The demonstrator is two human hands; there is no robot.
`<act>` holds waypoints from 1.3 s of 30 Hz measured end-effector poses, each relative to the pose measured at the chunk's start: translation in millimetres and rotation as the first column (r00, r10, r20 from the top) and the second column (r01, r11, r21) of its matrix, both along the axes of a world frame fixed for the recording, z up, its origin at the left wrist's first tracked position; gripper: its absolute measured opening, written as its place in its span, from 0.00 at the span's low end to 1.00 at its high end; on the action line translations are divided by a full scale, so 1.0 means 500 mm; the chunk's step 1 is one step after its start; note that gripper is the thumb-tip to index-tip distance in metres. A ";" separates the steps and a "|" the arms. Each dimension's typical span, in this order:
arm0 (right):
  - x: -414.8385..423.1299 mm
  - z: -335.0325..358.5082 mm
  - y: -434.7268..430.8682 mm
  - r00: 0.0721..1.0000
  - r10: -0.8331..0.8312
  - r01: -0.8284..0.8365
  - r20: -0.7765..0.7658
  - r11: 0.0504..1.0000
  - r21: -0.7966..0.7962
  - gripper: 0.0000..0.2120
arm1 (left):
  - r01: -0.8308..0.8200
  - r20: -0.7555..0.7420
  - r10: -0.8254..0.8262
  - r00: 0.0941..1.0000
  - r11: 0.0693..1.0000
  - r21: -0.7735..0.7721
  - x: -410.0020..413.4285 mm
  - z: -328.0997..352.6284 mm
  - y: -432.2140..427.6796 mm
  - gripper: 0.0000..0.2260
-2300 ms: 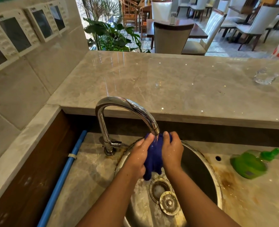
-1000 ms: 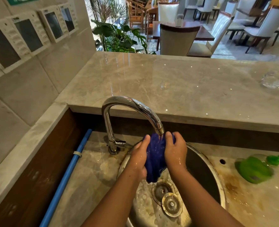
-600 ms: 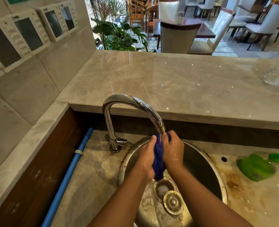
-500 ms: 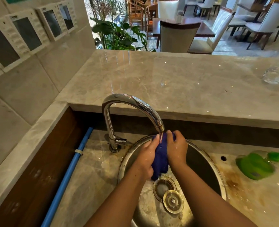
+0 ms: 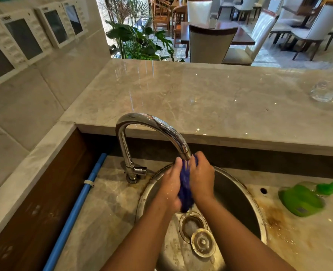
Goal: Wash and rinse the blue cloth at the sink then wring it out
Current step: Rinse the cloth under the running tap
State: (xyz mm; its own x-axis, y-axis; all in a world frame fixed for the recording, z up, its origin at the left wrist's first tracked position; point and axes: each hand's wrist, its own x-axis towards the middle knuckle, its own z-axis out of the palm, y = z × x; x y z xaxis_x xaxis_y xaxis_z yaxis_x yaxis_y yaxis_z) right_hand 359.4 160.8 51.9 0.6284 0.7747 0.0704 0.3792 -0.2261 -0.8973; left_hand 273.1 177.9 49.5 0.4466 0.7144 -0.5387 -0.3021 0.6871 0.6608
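The sink (image 5: pixel 238 194) lies below the hands, with the tap (image 5: pixel 152 124) spout just above them. The left hand (image 5: pixel 170 187) and right hand (image 5: pixel 201 179) both grip the bunched blue cloth (image 5: pixel 184 194) between them. It looks mid-wash or mid-rinse, with the wringing still to do.

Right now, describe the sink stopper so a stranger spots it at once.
Start at the steel sink under the curved tap. On its floor, nearer the person than the open drain, lies the stopper. It is a loose flat disc with a centre knob.
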 end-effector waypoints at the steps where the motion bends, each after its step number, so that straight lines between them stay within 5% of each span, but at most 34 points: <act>1: 0.014 -0.006 0.005 1.000 -0.004 0.003 -0.019 0.999 -0.040 0.10 | 0.004 0.009 -0.004 1.000 1.000 0.024 -0.003 0.001 -0.002 0.13; 7: 0.025 0.012 -0.024 0.983 -0.054 0.063 -0.175 0.997 0.048 0.11 | -0.008 -0.086 0.020 0.996 0.991 0.136 -0.014 -0.002 0.017 0.11; 12: -0.052 0.037 -0.078 0.976 0.174 -0.146 -0.130 0.969 0.201 0.11 | -0.098 -0.125 0.111 0.986 0.989 0.108 -0.017 0.004 0.041 0.14; 17: -0.058 0.010 -0.036 0.996 0.033 -0.040 0.082 0.996 0.084 0.15 | -0.033 -0.028 0.032 0.999 0.999 -0.008 0.010 -0.021 0.016 0.21; 23: 0.019 -0.033 -0.002 0.999 0.021 -0.027 -0.048 0.994 -0.110 0.10 | 0.032 -0.020 -0.030 0.999 0.992 0.126 -0.020 -0.010 0.010 0.10; 30: -0.016 0.023 -0.076 0.978 0.047 -0.006 -0.202 0.980 0.198 0.12 | -0.052 -0.137 0.071 0.988 0.990 0.134 -0.018 0.009 0.042 0.13; 36: -0.051 0.022 -0.052 0.997 0.048 -0.056 0.062 0.989 0.137 0.14 | -0.005 -0.065 0.006 0.998 1.000 0.018 0.023 0.000 0.017 0.21; 39: -0.017 -0.001 -0.022 0.988 0.050 -0.061 0.148 0.995 0.075 0.15 | -0.006 -0.022 0.007 1.000 1.000 0.027 0.008 -0.005 0.006 0.18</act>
State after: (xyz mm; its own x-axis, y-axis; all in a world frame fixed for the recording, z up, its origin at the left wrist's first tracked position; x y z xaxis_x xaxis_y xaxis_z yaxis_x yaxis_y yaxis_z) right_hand 351.1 149.9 51.2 0.5631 0.7964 0.2207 0.5176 -0.1317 -0.8454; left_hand 277.0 180.9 46.9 0.4299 0.7316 -0.5292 -0.2915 0.6672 0.6855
